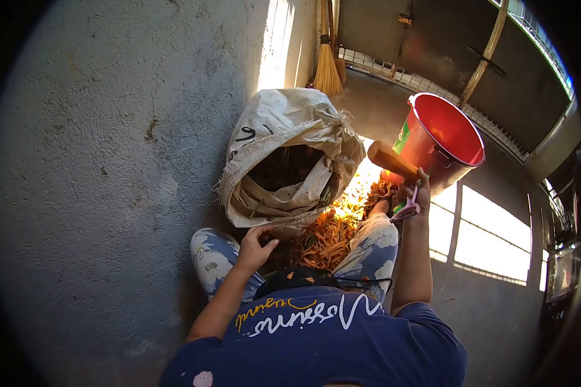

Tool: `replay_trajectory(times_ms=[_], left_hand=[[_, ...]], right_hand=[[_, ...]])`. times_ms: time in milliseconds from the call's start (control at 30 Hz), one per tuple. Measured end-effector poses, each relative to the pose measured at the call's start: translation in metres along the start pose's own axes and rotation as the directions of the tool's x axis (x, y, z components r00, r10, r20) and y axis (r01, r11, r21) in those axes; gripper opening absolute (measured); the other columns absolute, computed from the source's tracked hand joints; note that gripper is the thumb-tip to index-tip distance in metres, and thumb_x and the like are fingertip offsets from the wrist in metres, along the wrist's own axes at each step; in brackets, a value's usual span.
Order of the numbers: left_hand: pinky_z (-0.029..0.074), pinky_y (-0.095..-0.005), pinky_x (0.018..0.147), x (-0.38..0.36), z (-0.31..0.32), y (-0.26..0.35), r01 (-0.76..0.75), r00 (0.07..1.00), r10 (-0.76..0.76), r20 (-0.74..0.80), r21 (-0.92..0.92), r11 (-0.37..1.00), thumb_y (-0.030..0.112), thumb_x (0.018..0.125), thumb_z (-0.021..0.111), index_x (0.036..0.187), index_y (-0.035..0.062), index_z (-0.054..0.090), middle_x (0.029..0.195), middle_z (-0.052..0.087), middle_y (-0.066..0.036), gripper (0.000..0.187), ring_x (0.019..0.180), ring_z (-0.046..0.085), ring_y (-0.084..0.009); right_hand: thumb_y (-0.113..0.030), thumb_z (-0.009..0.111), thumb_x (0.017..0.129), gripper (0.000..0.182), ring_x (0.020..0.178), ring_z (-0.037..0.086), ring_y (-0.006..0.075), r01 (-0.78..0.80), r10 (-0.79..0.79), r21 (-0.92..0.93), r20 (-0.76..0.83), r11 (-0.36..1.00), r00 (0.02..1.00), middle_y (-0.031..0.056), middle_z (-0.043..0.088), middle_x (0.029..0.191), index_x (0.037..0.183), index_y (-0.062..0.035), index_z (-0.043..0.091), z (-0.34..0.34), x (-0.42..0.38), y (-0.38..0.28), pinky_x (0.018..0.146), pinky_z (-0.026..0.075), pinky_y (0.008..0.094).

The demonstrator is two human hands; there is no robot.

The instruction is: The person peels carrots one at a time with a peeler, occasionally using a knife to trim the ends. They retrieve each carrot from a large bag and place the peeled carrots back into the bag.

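Our right hand (414, 193) grips a pink-handled peeler (407, 208) and a peeled carrot (391, 159), its pale orange end pointing up and to the left, just in front of a red bucket (447, 138). Our left hand (255, 245) reaches with fingers loosely curled and holds nothing, close to the lower lip of a white woven sack (290, 155); we cannot tell whether it touches the fabric. The sack stands open-mouthed between a grey plastered wall (110, 161) and the bucket, its rim rolled down, dark contents showing inside. Below its mouth, between our knees in blue floral trousers (374, 248), lies a heap of orange carrot peelings (329, 235), sunlit at its far edge. A few shavings rest on the dark cloth in our lap, above our blue T-shirt (323, 335) with white and yellow script lettering. Beyond the sack, a straw broom (328, 71) leans in the corner, near a metal door and a low railing.
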State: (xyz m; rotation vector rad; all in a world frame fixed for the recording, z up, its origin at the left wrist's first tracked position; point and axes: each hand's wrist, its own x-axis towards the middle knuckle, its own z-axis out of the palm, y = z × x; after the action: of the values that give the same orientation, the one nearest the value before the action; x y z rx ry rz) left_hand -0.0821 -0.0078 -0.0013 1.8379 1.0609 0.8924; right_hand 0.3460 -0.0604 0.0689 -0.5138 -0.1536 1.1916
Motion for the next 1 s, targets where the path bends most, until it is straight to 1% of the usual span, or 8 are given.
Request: replay_trajectory(times_ms=[67, 100, 233, 400, 567, 800, 867, 1000], left_hand=[[0.046, -0.0293, 0.073, 0.001, -0.003, -0.005, 0.032, 0.999, -0.032, -0.011, 0.001, 0.999, 0.012, 0.072, 0.069, 0.1, -0.0015, 0.059, 0.097, 0.058, -0.012, 0.033, 0.08, 0.058, -0.0199], [0.046, -0.0293, 0.073, 0.002, -0.004, -0.005, 0.034, 0.999, -0.034, -0.01, -0.001, 0.999, 0.012, 0.072, 0.069, 0.1, -0.0015, 0.059, 0.097, 0.058, -0.012, 0.033, 0.08, 0.058, -0.0199], [0.047, -0.0294, 0.07, 0.019, 0.0, -0.003, 0.044, 0.998, -0.042, -0.043, 0.038, 0.998, 0.01, 0.074, 0.066, 0.097, -0.0016, 0.059, 0.093, 0.057, -0.012, 0.027, 0.077, 0.058, -0.0198], [0.048, -0.0299, 0.068, 0.088, 0.016, -0.018, -0.004, 0.994, 0.011, -0.107, 0.074, 0.997, 0.009, 0.075, 0.063, 0.096, -0.0018, 0.059, 0.092, 0.057, -0.012, 0.024, 0.076, 0.059, -0.0208], [0.047, -0.0379, 0.077, 0.189, 0.058, -0.046, -0.115, 0.993, 0.119, 0.006, 0.308, 0.944, 0.014, 0.077, 0.06, 0.096, 0.0, 0.06, 0.097, 0.056, -0.016, 0.024, 0.087, 0.057, -0.0312], [0.034, -0.0406, 0.096, 0.293, 0.13, -0.086, -0.088, 0.983, -0.028, 0.181, 0.6, 0.795, 0.021, 0.08, 0.058, 0.112, 0.0023, 0.053, 0.112, 0.052, -0.021, 0.037, 0.109, 0.047, -0.0342], [0.028, -0.0392, 0.101, 0.309, 0.151, -0.091, -0.212, 0.97, 0.238, -0.041, 0.327, 0.921, 0.026, 0.081, 0.057, 0.12, 0.0046, 0.048, 0.125, 0.045, -0.02, 0.046, 0.121, 0.038, -0.0313], [0.031, -0.0399, 0.1, 0.344, 0.188, -0.114, -0.456, 0.86, 0.505, -0.08, 0.327, 0.828, 0.028, 0.082, 0.055, 0.122, 0.0053, 0.048, 0.125, 0.048, -0.016, 0.047, 0.117, 0.042, -0.0325]], right_hand=[[-0.039, 0.055, 0.084, 0.034, 0.035, 0.036, 0.0086, 0.075, -0.101, 0.14, 0.189, 0.987, 0.977, -0.0029, 0.039, 0.049, 0.066, -0.0097, 0.051, -0.009, 0.034, -0.056, 0.034, 0.027, 0.0226], [-0.046, 0.054, 0.084, 0.041, 0.038, 0.037, 0.0088, 0.24, -0.252, 0.19, 0.041, 0.952, 0.967, -0.0022, 0.04, 0.051, 0.073, -0.0057, 0.051, -0.013, 0.051, -0.078, 0.037, 0.026, 0.0235], [-0.047, 0.055, 0.083, 0.048, 0.042, 0.039, 0.0072, -0.114, 0.114, 0.002, 0.054, 0.993, 0.992, -0.0031, 0.042, 0.055, 0.095, -0.0012, 0.046, 0.004, 0.083, -0.12, 0.039, 0.028, 0.0224], [-0.033, 0.051, 0.089, 0.045, 0.04, 0.03, 0.0045, -0.309, 0.355, -0.416, 0.038, 0.856, 0.934, -0.0045, 0.037, 0.056, 0.116, 0.0027, 0.045, 0.033, 0.023, -0.01, 0.035, 0.025, 0.0175], [-0.035, 0.048, 0.09, 0.045, 0.042, 0.029, 0.0065, -0.506, 0.506, -0.016, 0.05, 0.862, 0.861, -0.0035, 0.033, 0.055, 0.114, 0.0028, 0.047, -0.041, -0.021, 0.075, 0.036, 0.028, 0.0186], [-0.031, 0.047, 0.091, 0.043, 0.045, 0.029, 0.0067, -0.625, 0.625, -0.019, -0.009, 0.78, 0.78, -0.0013, 0.034, 0.06, 0.118, 0.0023, 0.046, -0.103, -0.034, 0.11, 0.037, 0.028, 0.0177], [-0.029, 0.048, 0.091, 0.042, 0.046, 0.03, 0.0064, -0.652, 0.651, 0.052, 0.044, 0.756, 0.758, -0.0011, 0.034, 0.06, 0.12, 0.0011, 0.045, -0.102, -0.027, 0.11, 0.039, 0.03, 0.0177], [-0.029, 0.046, 0.092, 0.037, 0.046, 0.028, 0.0073, -0.695, 0.696, -0.039, 0.013, 0.718, 0.718, -0.0035, 0.032, 0.06, 0.119, -0.0039, 0.045, -0.096, -0.017, 0.118, 0.041, 0.028, 0.0196]])
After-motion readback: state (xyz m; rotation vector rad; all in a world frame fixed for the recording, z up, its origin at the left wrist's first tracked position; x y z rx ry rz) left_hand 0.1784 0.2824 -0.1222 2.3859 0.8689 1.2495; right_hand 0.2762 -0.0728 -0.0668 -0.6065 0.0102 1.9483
